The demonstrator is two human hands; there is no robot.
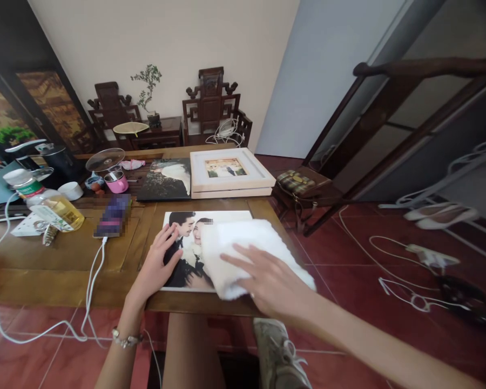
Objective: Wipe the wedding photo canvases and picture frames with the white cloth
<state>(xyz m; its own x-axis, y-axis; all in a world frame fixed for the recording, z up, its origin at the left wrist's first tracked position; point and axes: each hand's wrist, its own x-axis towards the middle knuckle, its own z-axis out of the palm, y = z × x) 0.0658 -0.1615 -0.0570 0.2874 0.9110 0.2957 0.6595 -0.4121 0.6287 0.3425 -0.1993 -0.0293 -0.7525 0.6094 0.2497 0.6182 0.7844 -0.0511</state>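
Cloth [267,235] lies under the spread right hand [269,276], apparently mid-wipe; the splayed left hand [162,260] steadies the photo panel [186,274]; the next stroke needs light pressure.

Wall [166,32]: plain, cream, far beyond the fingers [243,266]
Panel [316,81]: flat, pale blue-grey, right of the wall, beyond the fingers and to their right
Screen [44,97]: dark frame, scenes in brown and gold, far left of the fingers and beyond them
Floor [328,286]: red tiles, pale joints, lower than the fingers, spreading to their right
Table [32,275]: brown wood, beneath the fingers
Carved chairs [210,100]: two, dark wood, near the wall, beyond the fingers
Side table [168,128]: dark, between those chairs, a potted tree [154,120] on it
Tall chair [383,116]: dark wood, right of the fingers
Rack [425,190]: white, far right of the fingers
Light: soft, even on the wall, duller far right of the fingers
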